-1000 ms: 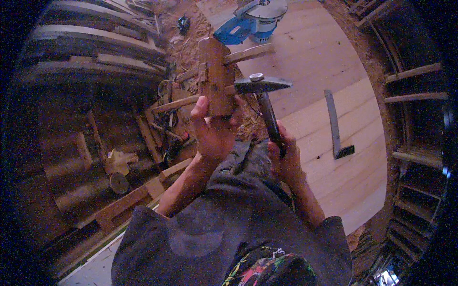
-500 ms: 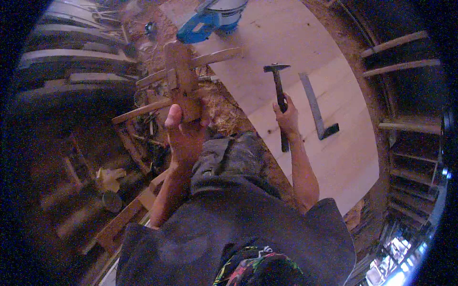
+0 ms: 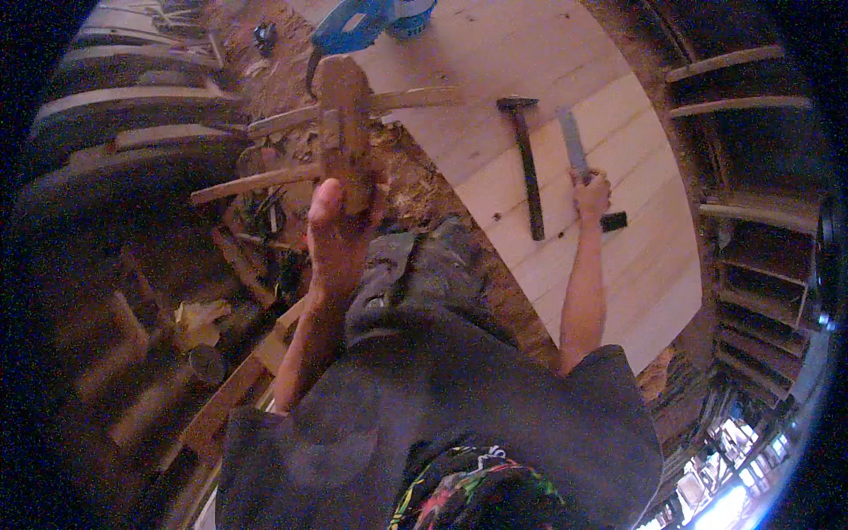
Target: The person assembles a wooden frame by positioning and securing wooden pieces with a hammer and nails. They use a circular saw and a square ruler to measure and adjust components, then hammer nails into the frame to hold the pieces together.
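Note:
My left hand (image 3: 340, 225) is closed around the lower end of a wooden hand plane (image 3: 343, 132), a long brown block with a rounded top, held up off the bench. My right hand (image 3: 592, 196) grips the grey metal blade of a try square (image 3: 572, 141). The square's short dark stock (image 3: 613, 221) shows beside the wrist. To the left of that hand, a hammer (image 3: 530, 172) with a small metal head and dark handle lies on the pale wooden board (image 3: 477, 159), touched by neither hand.
A blue power tool (image 3: 353, 26) stands at the board's far left. Wood strips (image 3: 274, 181) and shavings (image 3: 406, 172) lie below and behind the plane. Curved timbers (image 3: 132, 102) are stacked at the left, and wooden rails (image 3: 729, 106) line the right.
My right hand has let go of the hammer, leaving it on the board, and moved right onto the try square. My left hand still holds the plane, shifted slightly.

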Motion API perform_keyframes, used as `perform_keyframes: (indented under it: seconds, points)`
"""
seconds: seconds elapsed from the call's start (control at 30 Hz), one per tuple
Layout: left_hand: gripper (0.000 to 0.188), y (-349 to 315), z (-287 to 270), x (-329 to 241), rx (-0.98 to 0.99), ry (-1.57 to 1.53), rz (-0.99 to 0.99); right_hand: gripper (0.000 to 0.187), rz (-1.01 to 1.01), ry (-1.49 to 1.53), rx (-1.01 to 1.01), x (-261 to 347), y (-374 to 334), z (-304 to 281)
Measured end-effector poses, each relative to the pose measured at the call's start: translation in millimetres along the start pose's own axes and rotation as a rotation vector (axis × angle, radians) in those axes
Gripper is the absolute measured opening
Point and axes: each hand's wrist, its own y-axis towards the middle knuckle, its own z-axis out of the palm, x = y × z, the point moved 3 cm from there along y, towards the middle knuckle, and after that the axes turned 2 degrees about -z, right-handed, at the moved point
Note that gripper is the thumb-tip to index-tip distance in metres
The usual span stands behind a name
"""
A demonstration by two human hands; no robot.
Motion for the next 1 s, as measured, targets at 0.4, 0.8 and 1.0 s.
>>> perform_keyframes:
  seconds: [0.4, 0.8, 1.0]
  points:
    - [0.054, 1, -5, -1, 0.124, 0.308, 0.179, 0.038, -0.607, 0.857, 0.400, 203, -86, -213]
    - [0.068, -25, 5, -15, 0.151, 0.348, 0.242, 0.058, -0.812, 0.752, 0.046, 199, -68, -281]
    - [0.081, -29, 10, -18, 0.155, 0.429, 0.245, 0.059, -1.144, 0.490, 0.119, 229, -86, -310]
